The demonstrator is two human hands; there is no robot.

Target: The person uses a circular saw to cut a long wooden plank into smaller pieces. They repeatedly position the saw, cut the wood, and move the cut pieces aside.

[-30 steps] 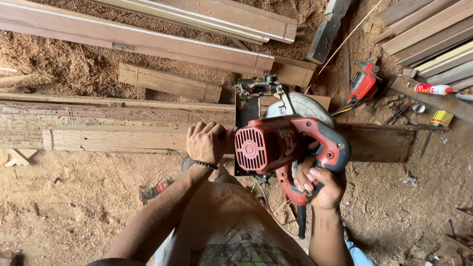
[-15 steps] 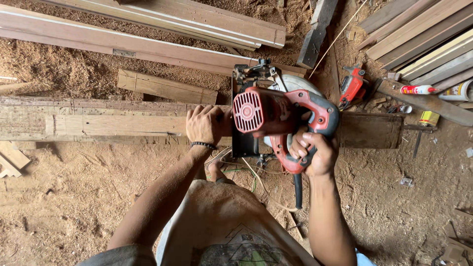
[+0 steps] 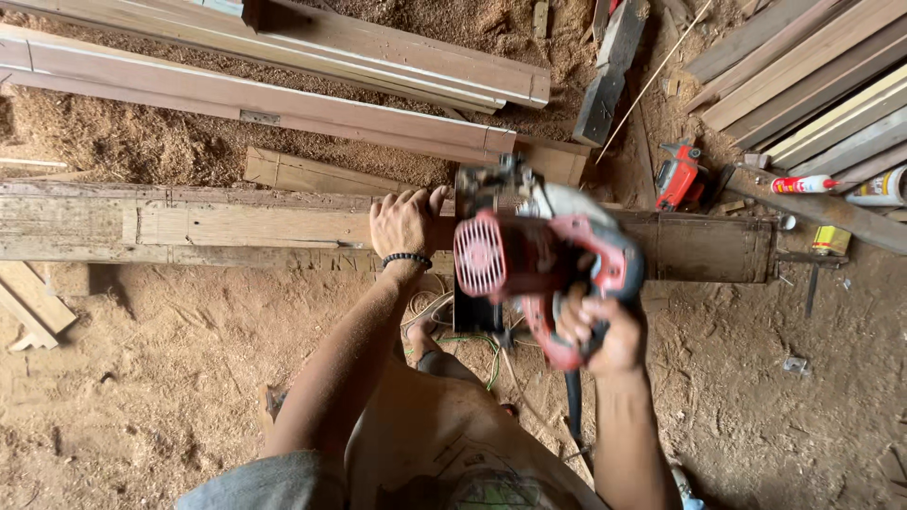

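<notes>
Well, the sawdust floor filled most of the view, with long planks lying across its top and a stack of boards at the upper right. Across the middle ran the worn beam, resting level, its darker end reaching to the right. On that beam sat the red circular saw, and it had slid leftward along the wood compared with a second before, when its body stood nearer the dark end; the guard side looked blurred, so the tool seemed to be moving. That shift read as the cut being carried along the beam, judging by position alone. The right hand was wrapped tight around the saw's rear handle, fingers fully closed on it. The left hand lay flat on the beam just beside the saw's base, palm down, fingers spread and pressing, gripping nothing; it had stayed in much the same spot on the wood. Farther right, a second small red tool lay on the ground, and beyond it a white tube.
</notes>
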